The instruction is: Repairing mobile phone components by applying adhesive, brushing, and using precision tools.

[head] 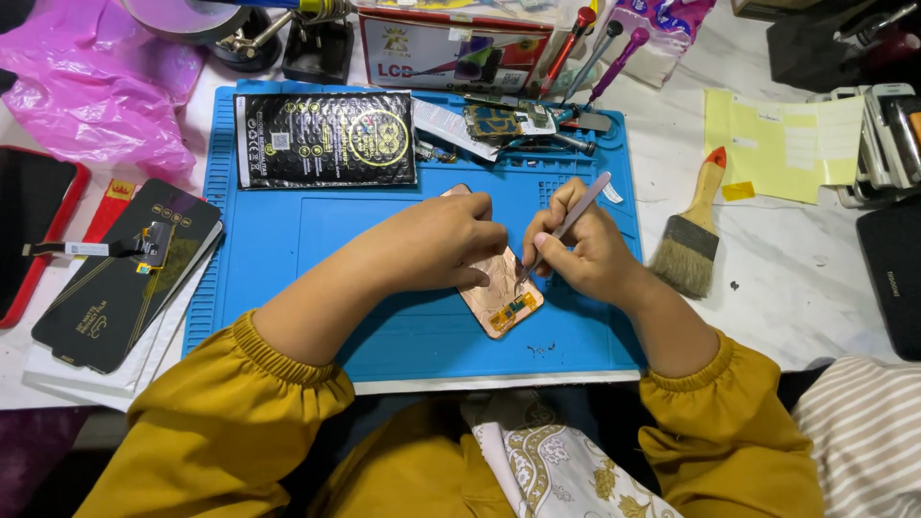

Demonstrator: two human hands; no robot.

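Observation:
A copper-coloured phone screen panel (499, 293) lies face down on the blue work mat (288, 240), angled towards the lower right. My left hand (441, 240) rests on the panel and presses it flat, covering its upper half. My right hand (585, 251) grips metal tweezers (566, 225) like a pen. The tweezer tips touch the panel near its lower end, just above a small connector area.
A black bubble pouch (326, 139) and a bare circuit board (504, 120) lie at the mat's far side. A brush (693, 235) and yellow paper (782, 144) lie to the right. Dark boxes (125, 273) sit left, beside a pink bag (96, 82).

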